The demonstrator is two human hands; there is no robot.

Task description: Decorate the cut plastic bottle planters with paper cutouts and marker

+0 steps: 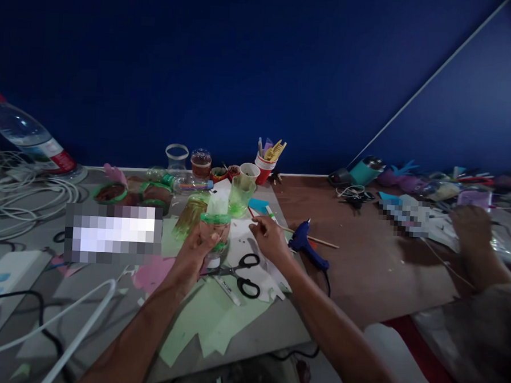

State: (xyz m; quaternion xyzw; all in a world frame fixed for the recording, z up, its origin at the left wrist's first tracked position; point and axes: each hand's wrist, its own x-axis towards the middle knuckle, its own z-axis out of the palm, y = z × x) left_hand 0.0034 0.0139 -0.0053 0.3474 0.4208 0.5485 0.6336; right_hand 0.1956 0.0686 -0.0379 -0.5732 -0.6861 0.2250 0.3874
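My left hand is wrapped round a small clear-and-brown cup with a green rim. A pale green piece stands up behind or out of its top; I cannot tell which. Just right of the cup, my right hand has its fingers curled and pressed together. A thin red strip shows by its fingertips, but whether they hold it is unclear. Under the hands lie black-handled scissors, a white marker and cut light green paper. A green-tinted plastic cup stands behind.
A blue glue gun lies by a wooden stick on the right. Red cups with tools stand at the back. Coiled white cables and a large bottle occupy the left. Another person's hand is at far right.
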